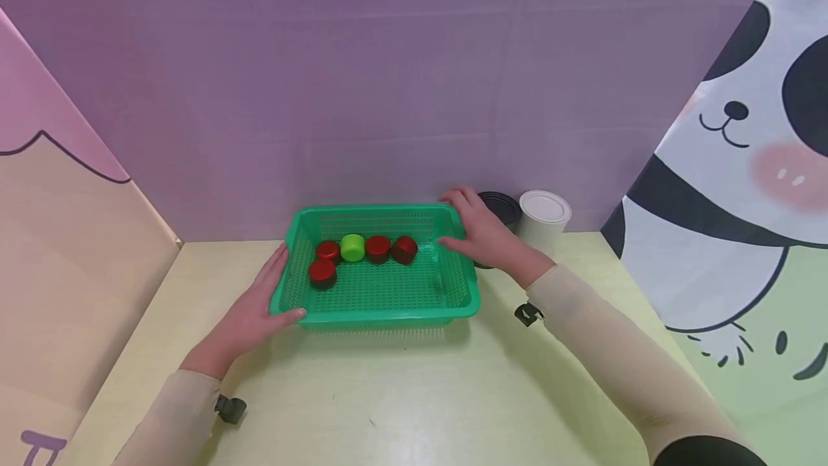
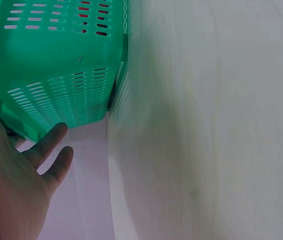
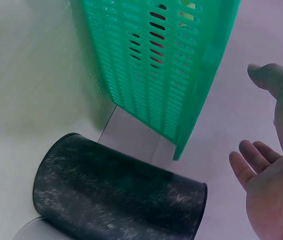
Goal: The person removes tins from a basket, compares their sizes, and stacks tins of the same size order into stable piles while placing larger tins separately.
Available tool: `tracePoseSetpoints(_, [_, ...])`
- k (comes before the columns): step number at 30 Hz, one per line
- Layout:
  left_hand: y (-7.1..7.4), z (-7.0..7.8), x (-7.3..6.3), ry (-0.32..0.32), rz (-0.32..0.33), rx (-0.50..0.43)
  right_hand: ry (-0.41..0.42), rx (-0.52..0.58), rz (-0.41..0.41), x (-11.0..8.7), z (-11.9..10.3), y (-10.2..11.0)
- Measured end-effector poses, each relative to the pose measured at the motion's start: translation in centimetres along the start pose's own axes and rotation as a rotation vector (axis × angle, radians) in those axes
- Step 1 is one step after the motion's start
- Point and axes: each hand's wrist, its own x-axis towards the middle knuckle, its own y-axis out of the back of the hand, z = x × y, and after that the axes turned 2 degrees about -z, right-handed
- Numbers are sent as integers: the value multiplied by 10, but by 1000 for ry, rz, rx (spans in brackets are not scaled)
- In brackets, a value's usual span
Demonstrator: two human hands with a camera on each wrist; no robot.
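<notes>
A green perforated plastic basket [image 1: 375,316] stands on the table near the back wall. In it lie several short, round red pieces [image 1: 322,274] and a lime-green one [image 1: 352,247], like caps or small tubs. My left hand [image 1: 252,315] is at the basket's left side, thumb by the front corner and fingers extended along the rim. Over the back right corner is my right hand [image 1: 481,232], its thumb reaching inward above the rim. The right wrist view shows that hand [image 3: 271,155] apart from the basket wall [image 3: 146,60], fingers spread and holding nothing.
Right of the basket stand a black canister [image 1: 499,206] and a white canister [image 1: 545,218], close together against the back. The black one [image 3: 116,185] is partly behind my right hand in the head view. A purple cloth wall [image 1: 388,92] rises behind the table [image 1: 388,401].
</notes>
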Motion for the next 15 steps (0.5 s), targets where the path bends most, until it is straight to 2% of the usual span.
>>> tracePoseSetpoints(5, [0,0,0,2,-1,5,-2,39,-98,11,-8,-1])
tracePoseSetpoints(15, [0,2,-1,-11,5,1,26,-4,-324,39,-19,-6])
